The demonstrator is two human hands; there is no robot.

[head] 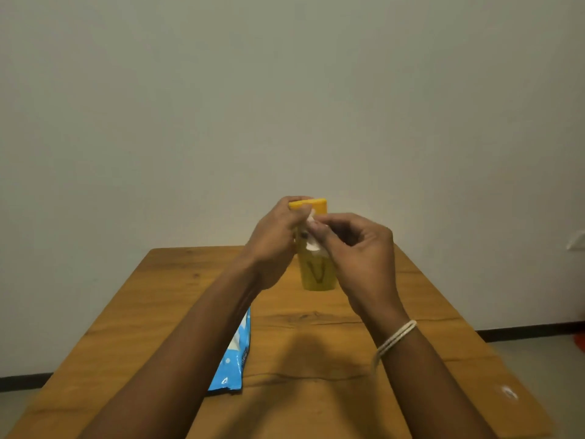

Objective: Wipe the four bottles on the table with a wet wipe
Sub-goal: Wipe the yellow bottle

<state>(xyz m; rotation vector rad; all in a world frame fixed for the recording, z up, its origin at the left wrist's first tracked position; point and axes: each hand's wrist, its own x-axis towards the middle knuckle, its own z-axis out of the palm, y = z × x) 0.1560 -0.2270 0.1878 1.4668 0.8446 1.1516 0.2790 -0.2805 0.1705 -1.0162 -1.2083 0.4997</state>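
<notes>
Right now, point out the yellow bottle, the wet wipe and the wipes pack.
yellow bottle (318, 274): head view, lower body, on the dark V mark.
wet wipe (311, 246): head view, white corner below the fingers.
wipes pack (235, 359): head view, blue face beside the left forearm.

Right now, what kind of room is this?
Probably a plain home room, not a lab: a wooden table against a bare painted wall, dark skirting at the floor. The hands hold a yellow bottle and a wet wipe.
</notes>
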